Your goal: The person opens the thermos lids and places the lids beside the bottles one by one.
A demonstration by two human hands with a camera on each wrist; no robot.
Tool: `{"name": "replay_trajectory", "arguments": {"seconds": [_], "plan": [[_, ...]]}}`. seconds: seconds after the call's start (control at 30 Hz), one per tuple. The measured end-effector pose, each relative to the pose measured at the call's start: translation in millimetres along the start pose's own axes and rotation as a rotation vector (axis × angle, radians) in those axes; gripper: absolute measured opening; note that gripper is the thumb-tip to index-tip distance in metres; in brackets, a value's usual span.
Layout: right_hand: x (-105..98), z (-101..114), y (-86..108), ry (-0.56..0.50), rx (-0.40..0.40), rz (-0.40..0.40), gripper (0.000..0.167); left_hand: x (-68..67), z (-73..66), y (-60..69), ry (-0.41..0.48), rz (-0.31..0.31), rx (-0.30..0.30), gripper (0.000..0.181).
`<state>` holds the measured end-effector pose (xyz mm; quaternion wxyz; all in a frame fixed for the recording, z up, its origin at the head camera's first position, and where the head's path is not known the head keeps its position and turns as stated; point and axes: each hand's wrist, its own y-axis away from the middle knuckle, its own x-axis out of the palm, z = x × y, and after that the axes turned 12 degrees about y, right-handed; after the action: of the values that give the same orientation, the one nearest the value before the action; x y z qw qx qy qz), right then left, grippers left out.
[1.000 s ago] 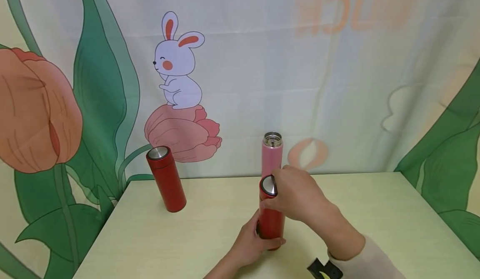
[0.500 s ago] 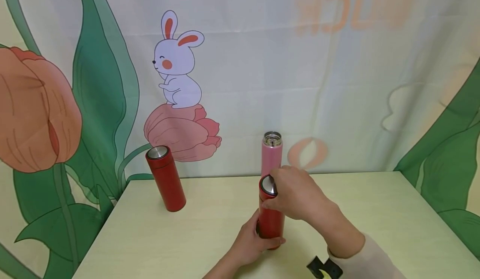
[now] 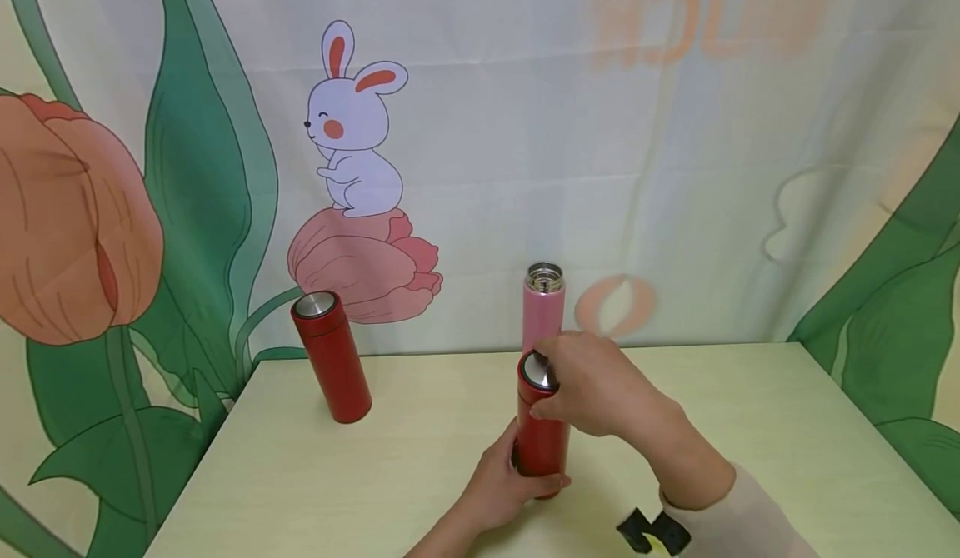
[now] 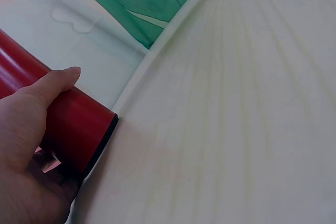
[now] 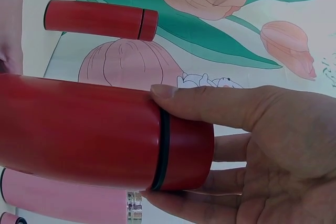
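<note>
A red thermos bottle (image 3: 542, 450) stands on the table, its steel-topped lid (image 5: 188, 153) still seated on the body above a black ring. My left hand (image 3: 504, 481) grips the body low down, thumb across the front, as the left wrist view (image 4: 26, 129) of the hand also confirms. At the top my right hand (image 3: 600, 387) holds the lid, thumb on the near side and fingers around the far side. Behind this bottle rises a pink thermos bottle (image 3: 543, 312) without a lid, its steel mouth bare. The head view hides its lower part.
A second red thermos bottle (image 3: 333, 366), lidded, stands at the table's left. In the right wrist view, a small pink piece with a dark ring (image 5: 11, 219) lies near the pink bottle's base. A printed curtain (image 3: 480, 166) hangs behind the pale table (image 3: 420, 458).
My right hand has turned a little on the lid, its thumb and wrist shifting slightly rightward. The left hand and all the bottles stay where they were.
</note>
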<state>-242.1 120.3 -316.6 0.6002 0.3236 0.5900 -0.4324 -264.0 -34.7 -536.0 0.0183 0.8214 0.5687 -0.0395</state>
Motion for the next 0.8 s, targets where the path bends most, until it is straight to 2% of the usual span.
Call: {"name": "replay_trajectory", "arguments": {"seconds": [0.47,0.8], "plan": [[-0.9,-3.8,-0.8,-0.022,-0.023,0.019,0.037,0.3,0.4,-0.3,0.002,0.001,-0.004,0.074],[-2.1,-5.8,0.8,-0.031,-0.049,0.025,0.049,-0.1,1.9,0.2,-0.003,0.002,0.018,0.073]]}}
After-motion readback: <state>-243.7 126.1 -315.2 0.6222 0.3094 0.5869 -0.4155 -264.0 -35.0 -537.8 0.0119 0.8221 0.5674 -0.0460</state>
